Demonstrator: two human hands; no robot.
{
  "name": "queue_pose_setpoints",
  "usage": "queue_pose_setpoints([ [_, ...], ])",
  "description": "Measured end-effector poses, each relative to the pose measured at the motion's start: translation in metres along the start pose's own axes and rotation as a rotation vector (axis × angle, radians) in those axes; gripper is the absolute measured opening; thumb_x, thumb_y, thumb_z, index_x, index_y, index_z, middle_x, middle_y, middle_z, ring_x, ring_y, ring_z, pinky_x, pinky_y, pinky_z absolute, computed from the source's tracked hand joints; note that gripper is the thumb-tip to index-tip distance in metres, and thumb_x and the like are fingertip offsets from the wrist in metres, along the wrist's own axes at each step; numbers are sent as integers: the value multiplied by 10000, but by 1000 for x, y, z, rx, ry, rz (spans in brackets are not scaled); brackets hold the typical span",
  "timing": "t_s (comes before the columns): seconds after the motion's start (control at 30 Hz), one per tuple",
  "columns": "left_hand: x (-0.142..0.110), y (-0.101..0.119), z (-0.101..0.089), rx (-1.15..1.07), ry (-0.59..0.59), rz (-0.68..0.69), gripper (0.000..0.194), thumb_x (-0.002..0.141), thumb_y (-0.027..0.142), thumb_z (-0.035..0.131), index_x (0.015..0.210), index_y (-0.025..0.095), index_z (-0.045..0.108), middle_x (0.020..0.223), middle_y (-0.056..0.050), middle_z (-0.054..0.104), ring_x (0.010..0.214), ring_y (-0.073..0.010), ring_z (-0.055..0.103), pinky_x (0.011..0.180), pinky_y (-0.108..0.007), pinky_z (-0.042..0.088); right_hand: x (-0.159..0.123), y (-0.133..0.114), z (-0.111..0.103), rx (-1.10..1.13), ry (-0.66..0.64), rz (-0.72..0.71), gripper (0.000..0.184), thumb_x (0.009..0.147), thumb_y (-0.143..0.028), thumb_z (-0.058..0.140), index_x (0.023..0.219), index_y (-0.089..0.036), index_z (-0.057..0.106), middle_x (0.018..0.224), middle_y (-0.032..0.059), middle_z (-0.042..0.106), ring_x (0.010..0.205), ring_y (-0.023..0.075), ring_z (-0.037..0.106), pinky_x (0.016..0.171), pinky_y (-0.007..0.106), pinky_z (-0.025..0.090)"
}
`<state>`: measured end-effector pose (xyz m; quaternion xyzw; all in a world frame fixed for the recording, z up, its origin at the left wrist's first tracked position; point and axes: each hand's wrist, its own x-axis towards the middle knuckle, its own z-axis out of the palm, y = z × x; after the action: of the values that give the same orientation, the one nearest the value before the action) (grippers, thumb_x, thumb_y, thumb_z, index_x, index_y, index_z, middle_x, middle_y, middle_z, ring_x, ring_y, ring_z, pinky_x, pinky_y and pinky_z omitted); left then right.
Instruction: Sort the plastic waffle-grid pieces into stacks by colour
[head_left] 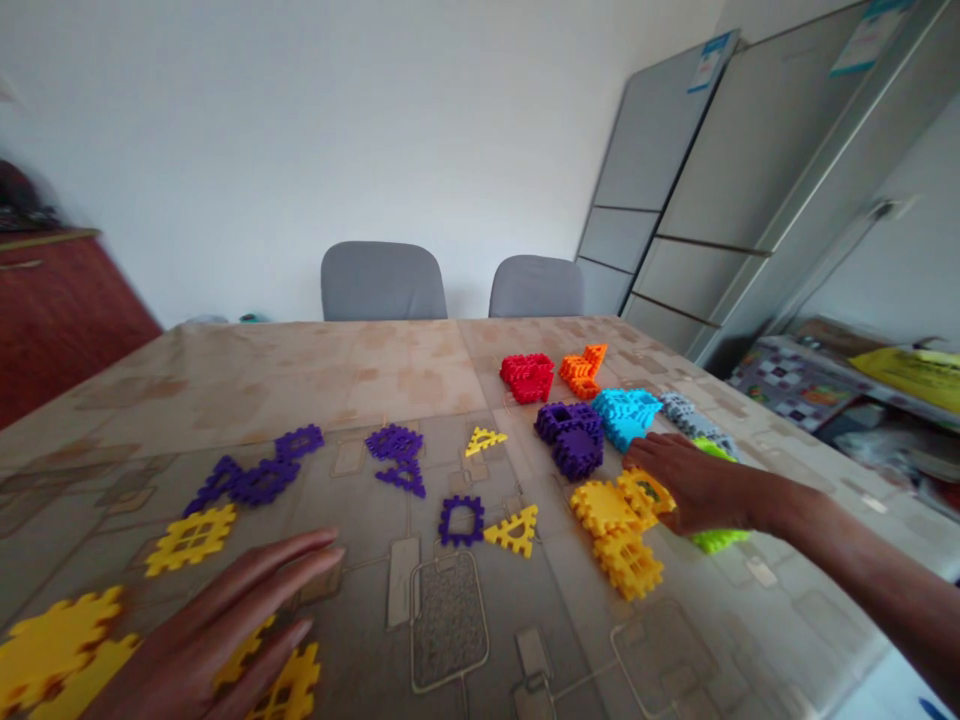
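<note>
My right hand (697, 487) reaches in from the right, its fingers closed round a yellow toothed interlocking tile (646, 495) at the edge of a yellow stack (604, 508). Another yellow block of tiles (628, 563) sits just below. My left hand (225, 620) is at the lower left with its fingers stretched out and apart. Yellow tiles (289, 685) lie partly hidden under it. Beside it are a yellow window tile (191, 540) and large yellow tiles (60, 640).
Stacks of purple (571, 440), blue (626, 417), red (527, 378), orange (581, 372), grey (697, 422) and lime green tiles (720, 540) stand at the right. Purple tiles (264, 482), a purple frame (461, 521) and yellow triangles (516, 531) lie on the patterned tablecloth (420, 380).
</note>
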<state>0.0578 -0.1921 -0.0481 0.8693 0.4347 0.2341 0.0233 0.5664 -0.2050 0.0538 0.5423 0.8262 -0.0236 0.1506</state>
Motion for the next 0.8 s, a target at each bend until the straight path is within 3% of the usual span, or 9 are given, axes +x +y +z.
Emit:
queue_pose_setpoints([
  [0.3, 1, 3, -5, -36, -43, -14, 553, 964, 330, 492, 1429, 585, 337, 1410, 144, 566, 1222, -204, 621, 996, -370, 550, 1, -7, 1, 92, -44, 20, 580, 614, -78, 616, 1190, -143, 592, 1223, 184, 610, 1163, 368, 533, 1011, 544, 378],
  [0.6, 1, -1, -1, -33, -62, 14, 542, 950, 323, 511, 1420, 562, 385, 1441, 145, 546, 1230, -196, 617, 1016, -348, 526, 2, -10, -6, 82, -84, 15, 559, 638, -26, 616, 1184, -143, 599, 1222, 174, 623, 1167, 356, 532, 1003, 535, 371],
  [0.8, -2, -1, -2, -37, -61, 19, 513, 952, 323, 508, 1410, 538, 423, 1436, 124, 559, 1220, -201, 625, 998, -332, 534, 1, -5, -2, 98, -36, 14, 513, 638, -34, 641, 1131, -175, 610, 1142, 138, 645, 1124, 336, 553, 994, 511, 365],
])
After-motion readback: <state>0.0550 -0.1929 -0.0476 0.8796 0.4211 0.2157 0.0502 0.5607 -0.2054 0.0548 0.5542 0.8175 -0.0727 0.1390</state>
